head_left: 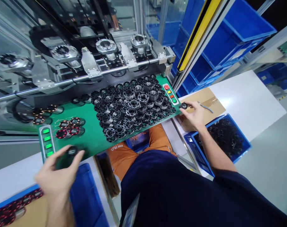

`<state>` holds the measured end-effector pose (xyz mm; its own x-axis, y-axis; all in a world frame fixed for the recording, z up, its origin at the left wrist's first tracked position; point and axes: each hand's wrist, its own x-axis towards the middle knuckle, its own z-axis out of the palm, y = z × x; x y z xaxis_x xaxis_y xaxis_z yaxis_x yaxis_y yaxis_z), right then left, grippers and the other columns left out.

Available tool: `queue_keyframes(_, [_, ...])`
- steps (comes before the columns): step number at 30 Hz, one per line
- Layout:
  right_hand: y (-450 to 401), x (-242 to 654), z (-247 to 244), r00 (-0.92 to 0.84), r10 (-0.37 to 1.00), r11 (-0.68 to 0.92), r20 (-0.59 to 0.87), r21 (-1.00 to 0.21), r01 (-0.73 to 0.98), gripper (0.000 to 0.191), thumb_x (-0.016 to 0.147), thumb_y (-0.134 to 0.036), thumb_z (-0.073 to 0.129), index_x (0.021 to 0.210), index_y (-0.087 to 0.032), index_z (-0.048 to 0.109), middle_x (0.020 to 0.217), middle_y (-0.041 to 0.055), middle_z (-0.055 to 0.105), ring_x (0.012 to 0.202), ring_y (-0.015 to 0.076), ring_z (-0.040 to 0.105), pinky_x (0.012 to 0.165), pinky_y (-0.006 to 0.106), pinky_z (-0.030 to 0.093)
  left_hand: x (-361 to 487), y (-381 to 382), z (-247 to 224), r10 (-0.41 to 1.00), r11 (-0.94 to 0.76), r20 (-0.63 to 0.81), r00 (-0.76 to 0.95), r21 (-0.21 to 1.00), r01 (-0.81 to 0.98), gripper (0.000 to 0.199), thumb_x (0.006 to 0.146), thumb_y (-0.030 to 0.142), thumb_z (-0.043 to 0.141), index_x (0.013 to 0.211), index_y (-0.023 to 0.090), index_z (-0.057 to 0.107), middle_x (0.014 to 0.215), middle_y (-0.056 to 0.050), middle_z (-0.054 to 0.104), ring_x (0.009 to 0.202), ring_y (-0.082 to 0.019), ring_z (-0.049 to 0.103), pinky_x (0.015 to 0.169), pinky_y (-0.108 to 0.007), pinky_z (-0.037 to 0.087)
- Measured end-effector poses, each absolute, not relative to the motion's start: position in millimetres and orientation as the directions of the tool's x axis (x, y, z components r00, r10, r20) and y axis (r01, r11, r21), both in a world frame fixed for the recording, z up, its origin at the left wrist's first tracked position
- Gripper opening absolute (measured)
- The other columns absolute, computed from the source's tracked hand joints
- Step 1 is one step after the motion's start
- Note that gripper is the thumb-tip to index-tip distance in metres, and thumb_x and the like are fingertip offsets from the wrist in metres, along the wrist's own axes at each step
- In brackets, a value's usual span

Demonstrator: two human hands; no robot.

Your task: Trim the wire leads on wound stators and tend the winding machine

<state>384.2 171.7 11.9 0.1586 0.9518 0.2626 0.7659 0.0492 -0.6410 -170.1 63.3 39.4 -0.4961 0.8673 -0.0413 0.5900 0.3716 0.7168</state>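
My left hand [59, 175] is over the front left of the green work surface [91, 143], slightly blurred. Its thumb and forefinger are around a small dark motor stator core [72, 151]. Off the right end of the surface, my right hand [195, 115] pinches a black stator core [183, 106] between its fingertips, above a cardboard sheet [210, 99]. Between my hands stands a dense block of bare stator cores [134, 105], some stacked on others. Several copper-wound stators [73, 126] stand beyond my left hand, some with red wire.
A winding machine with round metal holders [106, 46] spans the back. Button panels [170, 94] flank the surface. At right, a blue bin [246, 146] holds black parts, and blue crates [219, 47] are stacked behind. Red-wound stators [22, 201] lie at lower left beside a blue bin [86, 195].
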Motion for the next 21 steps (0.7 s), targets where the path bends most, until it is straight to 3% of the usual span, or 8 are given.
queue_keyframes(2, [172,383,2,0.164,0.964,0.006,0.208,-0.637,0.771,0.060,0.090,-0.075,0.082,0.119,-0.022,0.084,0.096,0.0093,0.079,0.087,0.0292,0.074,0.091,0.053,0.065,-169,61,28,0.872,0.381,-0.002,-0.489,0.628,0.678,0.052,0.081,0.066,0.086,0.127,0.084,0.069,0.128,0.019,0.081,0.141,-0.043,0.070,0.127,-0.066,0.054])
queue_keyframes(5, [170,383,-5,0.167,0.964,-0.003,0.205,-0.622,0.783,0.062,0.090,-0.075,0.081,0.124,-0.024,0.083,0.095,0.0082,0.077,0.088,0.0283,0.073,0.091,0.050,0.064,-168,55,21,0.853,0.375,0.089,-0.515,0.582,0.722,0.057,0.083,0.069,0.085,0.134,0.086,0.064,0.123,0.012,0.080,0.138,-0.044,0.069,0.121,-0.068,0.056])
queue_keyframes(10, [178,388,5,0.127,0.986,-0.028,0.111,-0.636,0.772,0.066,0.087,-0.081,0.080,0.118,-0.022,0.083,0.093,0.0092,0.079,0.081,0.0288,0.073,0.084,0.050,0.065,-175,52,28,0.916,0.299,0.061,-0.397,0.555,0.776,0.042,0.088,0.068,0.080,0.129,0.066,0.080,0.103,-0.002,0.076,0.114,-0.044,0.074,0.111,-0.068,0.060])
queue_keyframes(13, [203,385,42,0.093,0.964,0.089,0.250,-0.631,0.770,0.057,0.087,-0.071,0.086,0.119,-0.024,0.084,0.104,0.0094,0.083,0.088,0.0283,0.076,0.088,0.049,0.066,-183,78,55,0.932,0.207,0.149,-0.330,0.528,0.824,0.041,0.092,0.065,0.079,0.132,0.057,0.081,0.111,0.000,0.080,0.104,-0.036,0.076,0.107,-0.060,0.063])
queue_keyframes(16, [253,368,103,-0.035,0.900,0.312,0.433,-0.588,0.746,0.045,0.090,-0.052,0.091,0.125,-0.024,0.083,0.118,0.0089,0.084,0.098,0.0276,0.079,0.096,0.049,0.067,-178,137,108,0.912,0.070,0.306,-0.272,0.537,0.840,0.047,0.092,0.061,0.081,0.137,0.049,0.081,0.119,0.005,0.084,0.100,-0.029,0.078,0.106,-0.049,0.064])
queue_keyframes(19, [325,336,157,-0.260,0.834,0.516,0.487,-0.520,0.680,0.041,0.090,-0.041,0.090,0.126,-0.025,0.080,0.120,0.0068,0.083,0.101,0.0271,0.080,0.099,0.049,0.068,-153,223,166,0.946,-0.083,0.311,-0.092,0.506,0.859,0.053,0.094,0.058,0.083,0.140,0.032,0.081,0.129,0.000,0.084,0.110,-0.024,0.079,0.115,-0.040,0.062])
queue_keyframes(21, [382,310,174,-0.369,0.820,0.559,0.438,-0.471,0.683,0.039,0.091,-0.034,0.088,0.127,-0.023,0.079,0.122,0.0075,0.082,0.102,0.0265,0.080,0.103,0.050,0.067,-128,288,191,0.939,-0.217,0.339,0.057,0.456,0.863,0.054,0.093,0.055,0.082,0.138,0.024,0.081,0.125,-0.002,0.085,0.111,-0.022,0.079,0.115,-0.038,0.061])
